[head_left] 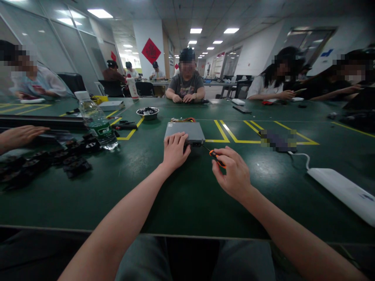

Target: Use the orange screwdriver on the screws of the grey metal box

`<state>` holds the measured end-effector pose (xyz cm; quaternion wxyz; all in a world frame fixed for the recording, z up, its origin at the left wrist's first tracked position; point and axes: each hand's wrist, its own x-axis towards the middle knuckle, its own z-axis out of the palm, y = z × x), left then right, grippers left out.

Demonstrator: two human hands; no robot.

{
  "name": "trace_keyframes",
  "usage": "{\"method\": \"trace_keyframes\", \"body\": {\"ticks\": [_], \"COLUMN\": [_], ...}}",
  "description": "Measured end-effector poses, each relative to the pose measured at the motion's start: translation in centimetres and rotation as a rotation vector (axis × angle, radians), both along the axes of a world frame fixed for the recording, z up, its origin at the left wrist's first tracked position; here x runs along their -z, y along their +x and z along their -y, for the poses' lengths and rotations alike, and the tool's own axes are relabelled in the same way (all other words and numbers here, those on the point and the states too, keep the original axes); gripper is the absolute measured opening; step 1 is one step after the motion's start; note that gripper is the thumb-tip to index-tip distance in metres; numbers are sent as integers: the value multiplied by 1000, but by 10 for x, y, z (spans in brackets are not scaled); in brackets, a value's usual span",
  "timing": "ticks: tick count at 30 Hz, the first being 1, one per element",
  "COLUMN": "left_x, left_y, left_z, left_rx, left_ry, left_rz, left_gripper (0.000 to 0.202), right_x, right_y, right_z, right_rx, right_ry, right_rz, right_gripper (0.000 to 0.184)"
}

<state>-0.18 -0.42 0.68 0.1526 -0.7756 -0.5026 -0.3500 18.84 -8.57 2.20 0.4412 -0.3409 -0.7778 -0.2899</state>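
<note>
Partial concealment and cropping noted.
Left hand (pixel 175 150) covers part of the grey metal box (pixel 195 129); right hand (pixel 233 171) partly hides the screwdriver (pixel 215 154), tip contact indeterminable; right edge crops white device (pixel 340 187); dark object (pixel 277 141) blurred.

Dim o'all, lit by ceiling panels (pixel 100 13); soft glare on green tabletop (pixel 266 168). Edges stretched w/ wide-angle distortion, top R corner dk. Slt blur at distance, some spots pixelated.

The green desk (pixel 140 207), marked with yellow tape (pixel 247 141), carries a grey metal box (pixel 190 129) under the left hand (pixel 175 151). Left of the hands are a water bottle (pixel 101 127) and black parts (pixel 76 168); beyond them, a bowl (pixel 148 116); rightward, a white slab-shaped device (pixel 342 189).
</note>
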Motion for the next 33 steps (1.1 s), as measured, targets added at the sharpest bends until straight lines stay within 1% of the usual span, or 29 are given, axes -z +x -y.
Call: {"method": "trace_keyframes", "body": {"ticks": [3, 6, 8, 10, 13, 15, 19, 25, 28, 30, 33], "left_x": [0, 0, 0, 0, 0, 0, 0, 1, 0, 0, 0], "left_y": [0, 0, 0, 1, 1, 1, 1, 1, 1, 1, 1], "left_z": [0, 0, 0, 0, 0, 0, -1, -2, -1, -1, -1], "left_rx": [-2, 2, 5, 5, 1, 1, 1, -14, -15, -16, -14], "left_ry": [-6, -10, -6, -4, -13, -19, -19, -9, -9, -11, -12], "left_rz": [3, 5, 5, 7, 11, 11, 13, 12, 12, 16, 23], "left_gripper": [34, 34, 34, 34, 34, 34, 33, 32, 32, 32, 31], "right_x": [-2, -1, -1, -2, -4, -4, -3, -2, -2, -3, -4], "right_y": [1, 0, -1, 0, 2, 1, -2, -7, -5, -1, 5], "right_z": [1, 1, 1, 1, 1, 2, 4, 8, 7, 6, 7], "right_rx": [51, 26, -8, -13, 18, 22, -9, -30, -31, -31, -64], "right_ry": [27, 29, 21, 9, -8, 2, 22, 6, 12, 11, 47], "right_rz": [52, 95, 67, 14, -2, 27, 72, 195, 248, 236, 151], "right_gripper": [21, 23, 27, 28, 22, 19, 22, 10, 9, 11, 16]}}
